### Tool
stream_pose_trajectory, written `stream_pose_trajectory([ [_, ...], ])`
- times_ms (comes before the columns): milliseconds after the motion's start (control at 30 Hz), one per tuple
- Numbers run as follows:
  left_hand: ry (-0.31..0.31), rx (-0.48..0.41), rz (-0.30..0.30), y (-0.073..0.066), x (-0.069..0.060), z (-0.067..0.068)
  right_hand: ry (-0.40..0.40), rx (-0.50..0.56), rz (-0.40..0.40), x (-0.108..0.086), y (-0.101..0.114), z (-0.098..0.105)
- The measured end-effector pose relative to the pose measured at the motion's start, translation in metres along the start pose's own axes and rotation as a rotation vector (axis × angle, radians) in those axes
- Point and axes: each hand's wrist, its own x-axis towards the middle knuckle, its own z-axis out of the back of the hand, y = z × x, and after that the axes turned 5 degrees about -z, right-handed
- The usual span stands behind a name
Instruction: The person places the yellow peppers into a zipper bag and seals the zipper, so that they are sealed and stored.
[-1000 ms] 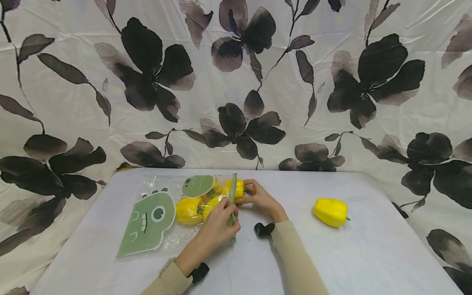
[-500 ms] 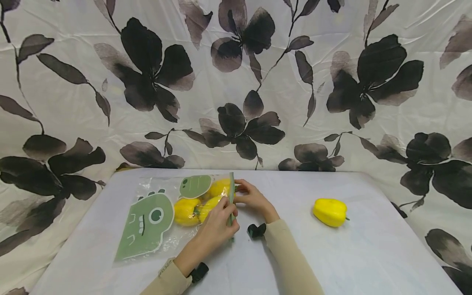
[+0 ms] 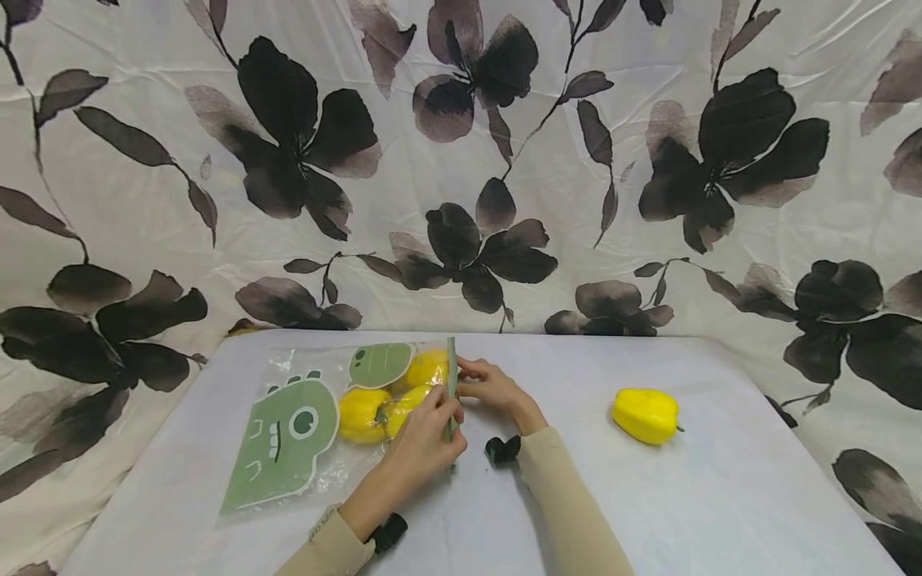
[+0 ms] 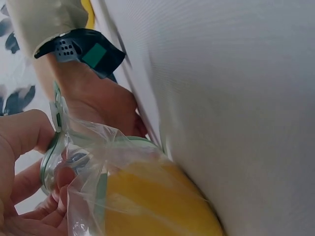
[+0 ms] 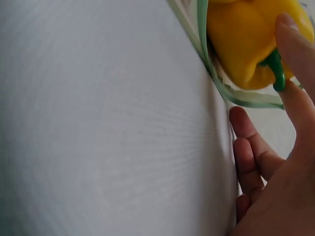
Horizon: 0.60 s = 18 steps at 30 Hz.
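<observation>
A clear zip bag with green dinosaur print [image 3: 284, 440] lies on the table, with several yellow peppers [image 3: 362, 416] inside. My left hand [image 3: 425, 436] pinches the green-edged mouth of the bag, seen also in the left wrist view, where a yellow pepper [image 4: 152, 201] shows through the plastic. At the far part of the mouth is my right hand [image 3: 500, 392]. In the right wrist view, this hand [image 5: 288, 182] has its thumb over a yellow pepper [image 5: 241, 44] and its index finger at the green stem, within the bag's opening; the other fingers bend loosely below.
A single yellow pepper [image 3: 646, 415] lies on the right side of the white-covered table [image 3: 691, 504]. A floral cloth [image 3: 591, 200] hangs behind the table's back edge. Both wrists wear dark bands.
My right hand has moved left with the far pepper, which now sits deeper inside the bag. The bag has shifted slightly left, while my left hand keeps its pinch on the mouth.
</observation>
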Motion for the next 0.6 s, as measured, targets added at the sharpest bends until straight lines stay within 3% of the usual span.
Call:
stream_pose_trajectory([
  [233, 0.010, 0.011, 0.022, 0.000, 0.001, 0.000, 0.012, -0.158, -0.009, 0.000, 0.002, 0.000],
  [333, 0.013, 0.011, 0.025, 0.000, 0.002, 0.000, 0.064, -0.133, 0.017, -0.002, 0.003, 0.006],
  [467, 0.016, 0.010, 0.029, 0.000, 0.002, 0.001, 0.145, -0.137, 0.061, -0.013, 0.014, 0.029],
  [600, 0.025, 0.006, 0.044, -0.001, 0.002, 0.002, 0.149, -0.251, 0.092, -0.037, 0.029, 0.067],
])
